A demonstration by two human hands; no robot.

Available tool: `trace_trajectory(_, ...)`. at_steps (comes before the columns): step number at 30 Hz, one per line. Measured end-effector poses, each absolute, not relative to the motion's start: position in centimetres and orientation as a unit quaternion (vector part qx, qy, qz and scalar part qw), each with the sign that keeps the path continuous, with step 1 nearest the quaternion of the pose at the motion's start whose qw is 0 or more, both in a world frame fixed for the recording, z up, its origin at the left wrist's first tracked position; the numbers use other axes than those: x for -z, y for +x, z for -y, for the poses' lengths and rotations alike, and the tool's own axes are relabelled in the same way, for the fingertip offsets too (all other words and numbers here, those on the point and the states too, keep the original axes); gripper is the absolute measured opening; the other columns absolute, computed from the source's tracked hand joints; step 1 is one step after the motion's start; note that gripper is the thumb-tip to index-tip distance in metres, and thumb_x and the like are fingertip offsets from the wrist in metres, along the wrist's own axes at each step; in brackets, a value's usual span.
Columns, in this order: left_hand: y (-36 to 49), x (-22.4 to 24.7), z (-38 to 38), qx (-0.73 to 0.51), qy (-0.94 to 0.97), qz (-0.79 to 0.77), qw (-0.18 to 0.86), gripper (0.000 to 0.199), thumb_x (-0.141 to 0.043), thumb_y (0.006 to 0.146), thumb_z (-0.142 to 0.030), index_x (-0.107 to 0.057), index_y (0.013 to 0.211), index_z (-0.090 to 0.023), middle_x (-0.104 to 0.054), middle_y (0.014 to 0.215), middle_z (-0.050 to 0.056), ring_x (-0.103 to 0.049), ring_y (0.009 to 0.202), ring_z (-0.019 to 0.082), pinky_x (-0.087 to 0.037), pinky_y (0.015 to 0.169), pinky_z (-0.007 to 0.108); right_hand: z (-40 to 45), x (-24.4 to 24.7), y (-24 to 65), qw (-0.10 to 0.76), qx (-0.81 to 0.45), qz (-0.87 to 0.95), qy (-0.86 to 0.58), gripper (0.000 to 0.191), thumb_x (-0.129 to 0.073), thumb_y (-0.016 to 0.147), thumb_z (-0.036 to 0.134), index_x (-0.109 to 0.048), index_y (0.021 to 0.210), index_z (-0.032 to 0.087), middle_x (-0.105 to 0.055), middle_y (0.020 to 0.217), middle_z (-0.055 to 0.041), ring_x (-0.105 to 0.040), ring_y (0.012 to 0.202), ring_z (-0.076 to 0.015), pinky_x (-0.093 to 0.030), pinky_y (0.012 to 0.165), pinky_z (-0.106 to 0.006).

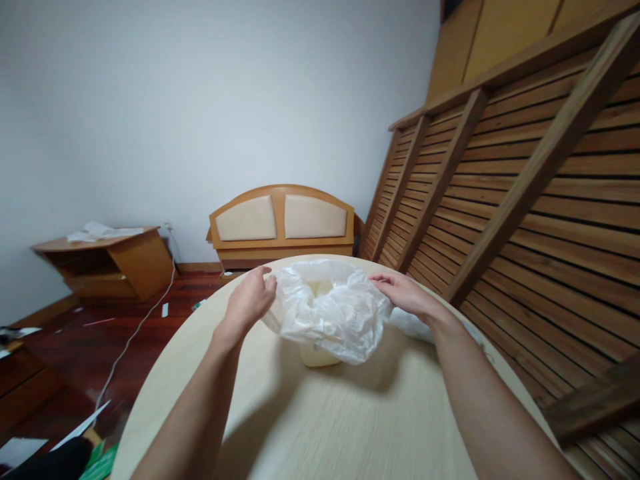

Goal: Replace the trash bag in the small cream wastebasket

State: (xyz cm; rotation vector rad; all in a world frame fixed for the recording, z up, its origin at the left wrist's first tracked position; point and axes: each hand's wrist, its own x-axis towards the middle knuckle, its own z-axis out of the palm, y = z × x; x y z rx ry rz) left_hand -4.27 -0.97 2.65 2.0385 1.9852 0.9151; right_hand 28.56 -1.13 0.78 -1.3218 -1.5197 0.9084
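Note:
A thin white plastic bag (pixel 345 320) is spread over a pale yellowish container (pixel 320 357) on the round light wood table (pixel 380 427). The bag's folds hide most of the container; only its lower part shows beneath them. On the bag's left edge, my left hand (pixel 253 297) is closed with the plastic pinched in its fingers. My right hand (pixel 403 293) grips the opposite edge between thumb and fingers. Between the hands the bag gapes at the top. Another translucent plastic bundle (pixel 413 325) lies under my right wrist.
Slatted wooden panels (pixel 500 200) lean along the right side. Beyond the table stands a headboard (pixel 281 220) against the wall. At left are a low wooden cabinet (pixel 145 267) with papers on top and a white cable (pixel 135 333) on the floor.

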Motion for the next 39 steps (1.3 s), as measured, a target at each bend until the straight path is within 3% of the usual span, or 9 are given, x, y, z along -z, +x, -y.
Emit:
trace_trajectory(6,-3.0,-1.5,1.0,-0.367,0.673,-0.556,0.323,0.087,-0.049,0.092,-0.067,-0.029,0.156,-0.012,-0.058,0.143,0.024,-0.061,0.130,0.031,-0.041,0.111,0.041,1.0,0.4,27.9,0.384,-0.395,0.670,-0.498,0.020,-0.076,0.072,0.039,-0.077,0.076,0.020,-0.076,0.073,-0.0017,-0.068,0.067,-0.0187,-0.052,0.060,-0.027)
trace_trajectory(10,-2.7,-1.9,2.1,-0.335,0.653,-0.548,0.401,0.108,-0.055,0.085,-0.074,-0.009,0.161,-0.013,-0.063,0.139,0.022,-0.057,0.134,0.032,-0.035,0.117,0.043,0.7,1.7,27.5,0.355,-0.408,0.679,-0.497,0.019,-0.077,0.068,0.038,-0.075,0.068,0.019,-0.075,0.067,-0.0015,-0.067,0.063,-0.0202,-0.053,0.060,-0.030)
trace_trajectory(13,-2.1,-1.7,2.6,-0.357,0.655,-0.522,0.415,0.111,-0.056,0.086,-0.073,0.002,0.161,-0.016,-0.051,0.150,0.024,-0.051,0.140,0.033,-0.035,0.118,0.046,-0.2,2.3,27.4,0.383,-0.383,0.665,-0.514,0.024,-0.077,0.070,0.042,-0.073,0.065,0.019,-0.075,0.068,-0.0037,-0.069,0.068,-0.0233,-0.055,0.068,-0.035)
trace_trajectory(17,-1.3,0.5,3.2,-0.465,0.680,-0.445,0.351,0.113,-0.063,0.084,-0.069,0.006,0.159,-0.021,-0.020,0.165,0.026,-0.032,0.151,0.035,-0.029,0.121,0.053,-0.9,2.5,27.2,0.474,-0.329,0.617,-0.535,0.050,-0.054,0.089,0.064,-0.074,0.101,0.019,-0.076,0.109,-0.0130,-0.068,0.108,-0.0287,-0.051,0.097,-0.044)
trace_trajectory(20,-1.1,2.9,3.9,-0.496,0.678,-0.411,0.355,0.125,-0.068,0.076,-0.073,0.011,0.157,-0.022,-0.011,0.166,0.026,-0.028,0.152,0.037,-0.024,0.123,0.055,0.3,3.2,26.4,0.530,-0.367,0.582,-0.496,0.073,-0.031,0.094,0.075,-0.056,0.139,0.023,-0.062,0.141,-0.0156,-0.058,0.131,-0.0270,-0.040,0.113,-0.047)
trace_trajectory(24,-1.1,5.3,5.0,-0.479,0.665,-0.398,0.412,0.138,-0.073,0.068,-0.077,0.020,0.156,-0.024,-0.016,0.164,0.026,-0.030,0.151,0.038,-0.028,0.123,0.052,3.4,5.6,24.9,0.531,-0.430,0.591,-0.429,0.095,-0.048,0.082,0.085,-0.029,0.158,0.031,-0.029,0.166,-0.0120,-0.026,0.154,-0.0279,-0.021,0.124,-0.049)
trace_trajectory(26,-1.0,5.9,5.5,-0.469,0.665,-0.391,0.430,0.140,-0.074,0.068,-0.076,0.022,0.155,-0.022,-0.026,0.161,0.025,-0.033,0.149,0.038,-0.029,0.122,0.051,4.6,6.9,24.2,0.516,-0.449,0.612,-0.398,0.113,-0.057,0.072,0.088,-0.019,0.161,0.029,-0.018,0.169,-0.0130,-0.017,0.156,-0.0301,-0.018,0.125,-0.050)
trace_trajectory(29,-0.7,6.6,5.9,-0.457,0.665,-0.380,0.451,0.140,-0.075,0.071,-0.071,0.026,0.154,-0.020,-0.035,0.156,0.026,-0.041,0.145,0.039,-0.032,0.120,0.054,5.4,8.6,23.1,0.505,-0.475,0.620,-0.368,0.120,-0.067,0.071,0.081,-0.009,0.163,0.030,-0.020,0.169,-0.0130,-0.026,0.153,-0.0306,-0.026,0.123,-0.047)
trace_trajectory(39,-1.5,9.5,5.2,-0.419,0.718,-0.357,0.426,0.110,-0.074,0.081,-0.055,-0.002,0.160,-0.028,-0.031,0.160,0.017,-0.033,0.149,0.038,-0.024,0.125,0.050,4.9,11.8,22.3,0.476,-0.468,0.637,-0.384,0.101,-0.081,0.074,0.054,-0.029,0.156,0.027,-0.051,0.151,-0.0167,-0.051,0.136,-0.0342,-0.042,0.114,-0.052)
